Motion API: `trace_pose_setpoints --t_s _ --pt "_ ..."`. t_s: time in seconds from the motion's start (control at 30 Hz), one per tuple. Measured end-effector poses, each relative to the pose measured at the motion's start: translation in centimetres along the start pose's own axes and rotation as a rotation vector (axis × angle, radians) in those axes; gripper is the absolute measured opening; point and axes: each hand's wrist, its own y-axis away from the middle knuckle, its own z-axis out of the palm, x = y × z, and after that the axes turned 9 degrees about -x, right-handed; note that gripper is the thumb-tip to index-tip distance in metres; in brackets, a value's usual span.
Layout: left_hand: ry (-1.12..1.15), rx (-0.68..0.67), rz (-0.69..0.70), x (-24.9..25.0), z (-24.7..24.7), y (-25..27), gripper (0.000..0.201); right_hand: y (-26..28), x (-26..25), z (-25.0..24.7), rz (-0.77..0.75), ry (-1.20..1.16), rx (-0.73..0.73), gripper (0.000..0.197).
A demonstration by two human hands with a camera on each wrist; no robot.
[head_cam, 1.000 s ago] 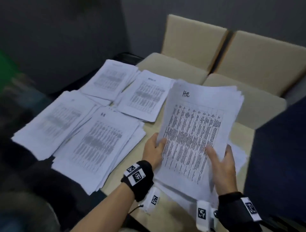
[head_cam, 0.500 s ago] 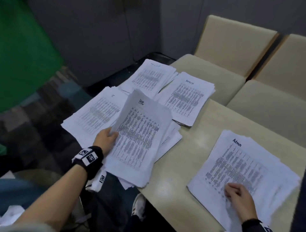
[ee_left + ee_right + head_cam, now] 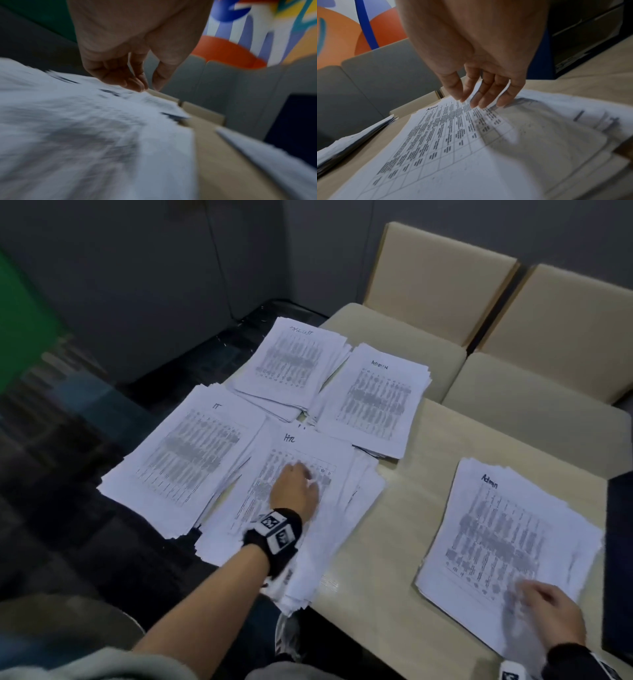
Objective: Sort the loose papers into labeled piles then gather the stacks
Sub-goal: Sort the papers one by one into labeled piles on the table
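Now, Hr pile (image 3: 308,508): near the bench's left edge, between the IT pile (image 3: 185,453) and the loose stack (image 3: 507,542) topped "Admin".
My left hand (image 3: 296,487): on the Hr pile, fingers relaxed, gripping nothing.
My right hand (image 3: 544,607): fingers fairly straight, tips on the loose stack's near corner; nothing gripped.
Far piles: Admin pile (image 3: 376,402) and one with an unreadable label (image 3: 291,361).
Bench (image 3: 394,559): beige chairs (image 3: 513,320) beyond.

Paper stacks (image 3: 507,546): thin white matt sheets, printed grey-black tables, edges ragged and uneven. Table (image 3: 387,604): pale wood-look top, smooth, faint sheen. Chairs (image 3: 534,392): cream upholstery, smooth, matt. Wrist band (image 3: 274,534): black cloth, white printed tags. Floor (image 3: 68,460): dark, glossy, reflective.
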Motion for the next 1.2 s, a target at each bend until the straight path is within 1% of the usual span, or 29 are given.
trace_pose_setpoints --t_s 0.1,0.2,0.27,0.37,0.43,0.5,0.57,0.67,0.77,0.8,0.87,0.97,1.03,1.07,1.13,1.2 --pt "0.165 -0.105 0.097 5.4 3.6 0.1 0.013 -0.7 0.4 -0.7 0.017 0.061 0.023 0.01" --pt "0.234 -0.218 0.134 10.3 7.9 0.6 0.015 -1.9 0.6 -1.8 0.022 0.131 0.031 0.008" --pt "0.206 -0.307 0.138 12.9 10.6 0.8 0.022 -2.8 0.5 -2.6 0.022 0.157 0.035 0.013" --pt "0.116 -0.423 0.132 15.5 14.4 0.8 0.047 -4.4 0.8 -4.0 0.06 0.188 0.046 0.029" --pt "0.093 -0.495 0.124 16.8 16.3 0.9 0.059 -5.5 1.0 -4.5 0.07 0.143 0.036 0.037" --pt "0.046 -0.53 0.124 17.7 18.0 1.0 0.057 -6.6 1.2 -4.7 0.072 0.052 0.019 0.041" --pt "-0.045 -0.506 0.14 18.3 19.2 1.4 0.045 -7.4 1.0 -4.5 0.066 -0.021 0.014 0.042" --pt "-0.116 -0.414 0.169 18.6 20.4 1.7 0.031 -8.0 0.7 -4.3 0.037 -0.089 0.044 0.038" --pt "-0.081 -0.33 0.155 19.1 20.5 1.7 0.034 -8.5 0.4 -4.3 -0.053 -0.043 0.1 0.025" --pt "-0.054 -0.292 0.142 19.2 20.4 1.6 0.034 -8.6 0.4 -4.3 -0.096 -0.037 0.117 0.024" --pt "-0.021 -0.241 0.113 19.2 19.9 1.4 0.029 -8.9 0.6 -4.4 -0.177 -0.041 0.12 0.029" --pt "-0.044 -0.244 0.082 18.7 19.6 0.3 0.025 -8.6 1.2 -4.8 -0.258 -0.034 0.03 0.04" --pt "-0.112 -0.242 0.063 18.6 19.5 -0.7 0.029 -7.9 1.5 -5.3 -0.251 0.022 -0.021 0.047" --pt "-0.149 -0.251 0.056 18.4 19.6 -1.2 0.032 -7.6 1.8 -5.6 -0.222 0.022 -0.01 0.047" --pt "-0.228 -0.29 0.093 18.4 19.5 -2.0 0.035 -7.3 2.6 -6.2 -0.182 -0.01 0.082 0.041" --pt "-0.344 -0.367 0.16 18.5 19.3 -2.5 0.028 -7.2 3.2 -6.7 -0.192 -0.035 0.191 0.024"
